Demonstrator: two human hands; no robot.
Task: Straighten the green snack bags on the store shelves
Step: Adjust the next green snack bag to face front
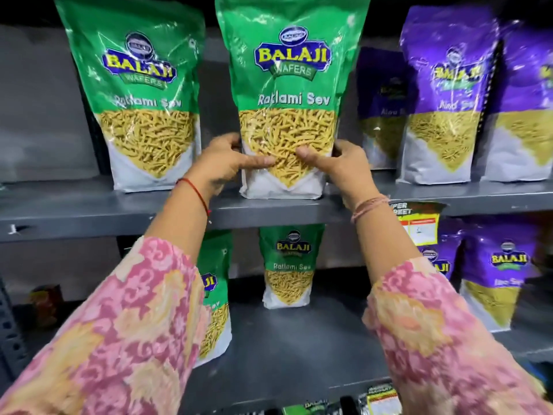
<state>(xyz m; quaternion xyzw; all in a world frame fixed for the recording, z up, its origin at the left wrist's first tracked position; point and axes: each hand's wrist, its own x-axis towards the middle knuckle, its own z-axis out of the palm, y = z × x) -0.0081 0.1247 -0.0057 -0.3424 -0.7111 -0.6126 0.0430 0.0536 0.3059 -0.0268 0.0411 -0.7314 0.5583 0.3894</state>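
Note:
A tall green Ratlami Sev bag (291, 94) stands upright in the middle of the upper grey shelf (89, 211). My left hand (227, 163) grips its lower left edge, thumb across the front. My right hand (338, 166) grips its lower right edge the same way. A second green bag (140, 94) stands to the left, leaning slightly. On the lower shelf (284, 339) a smaller-looking green bag (288, 265) stands further back, and another green bag (215, 304) is partly hidden behind my left sleeve.
Purple Balaji bags (443, 94) fill the right of the upper shelf, more purple bags (493, 280) stand on the lower shelf. A price tag (419, 223) hangs from the upper shelf's edge. Dark packets (344, 405) show at the bottom. A perforated upright (7, 330) stands at the left.

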